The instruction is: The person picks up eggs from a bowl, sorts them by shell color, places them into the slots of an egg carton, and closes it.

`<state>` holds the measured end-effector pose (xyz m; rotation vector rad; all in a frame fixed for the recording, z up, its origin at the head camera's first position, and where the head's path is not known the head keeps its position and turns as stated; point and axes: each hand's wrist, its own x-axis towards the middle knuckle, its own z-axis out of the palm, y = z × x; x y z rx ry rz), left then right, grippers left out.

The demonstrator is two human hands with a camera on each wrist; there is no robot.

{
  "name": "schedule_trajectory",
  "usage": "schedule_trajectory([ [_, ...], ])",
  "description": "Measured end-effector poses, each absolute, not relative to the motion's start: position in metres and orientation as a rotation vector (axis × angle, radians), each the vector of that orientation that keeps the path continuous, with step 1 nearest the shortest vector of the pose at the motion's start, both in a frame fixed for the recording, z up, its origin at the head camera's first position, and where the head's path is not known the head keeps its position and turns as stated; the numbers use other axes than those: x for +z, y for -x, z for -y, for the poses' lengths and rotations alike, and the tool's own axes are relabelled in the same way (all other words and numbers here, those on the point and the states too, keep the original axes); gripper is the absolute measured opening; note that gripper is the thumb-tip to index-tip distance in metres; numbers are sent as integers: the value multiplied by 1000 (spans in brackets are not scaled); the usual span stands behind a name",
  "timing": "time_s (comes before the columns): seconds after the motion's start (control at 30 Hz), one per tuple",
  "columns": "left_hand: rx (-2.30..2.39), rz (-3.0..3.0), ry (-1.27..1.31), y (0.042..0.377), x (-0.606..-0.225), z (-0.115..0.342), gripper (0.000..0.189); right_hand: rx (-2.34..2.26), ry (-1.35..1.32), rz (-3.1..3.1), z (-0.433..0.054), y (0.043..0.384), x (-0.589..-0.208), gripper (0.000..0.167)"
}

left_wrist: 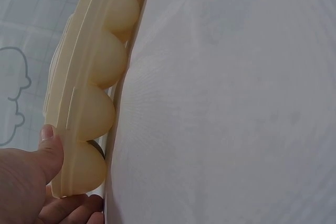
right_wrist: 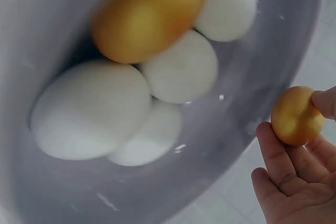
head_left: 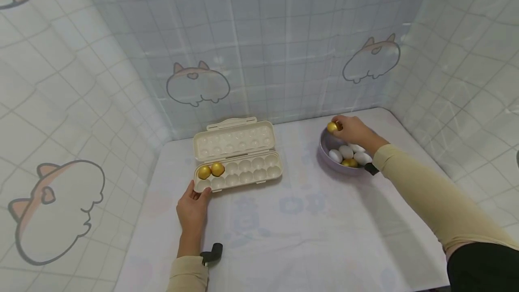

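My right hand [head_left: 352,130] pinches a golden egg [right_wrist: 297,116] between thumb and fingertips, at the far left rim of the purple bowl [head_left: 323,153]. Several white eggs [right_wrist: 92,109] and another golden egg [right_wrist: 152,19] lie inside the bowl. My left hand [head_left: 192,210] grips the near left corner of a cream egg carton [head_left: 279,160], thumb on its front edge and fingers curled at its end. With its lid [head_left: 234,140] folded back, the carton holds two golden eggs [head_left: 217,169] side by side at the left of its back row.
Both the carton and the bowl stand on a pale printed cloth [head_left: 275,233] toward the back of the table. Behind them hangs a tiled-pattern curtain [head_left: 284,57] with cartoon animals, and similar sheets close in both sides.
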<state>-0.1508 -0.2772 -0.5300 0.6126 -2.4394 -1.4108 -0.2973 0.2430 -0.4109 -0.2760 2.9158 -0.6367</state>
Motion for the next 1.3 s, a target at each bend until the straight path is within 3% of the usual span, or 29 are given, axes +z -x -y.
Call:
schedule_trajectory([
  [1.3,-1492,2376,-628,148,-529,275,78,-665,663,-2930,-127,318,-391,45],
])
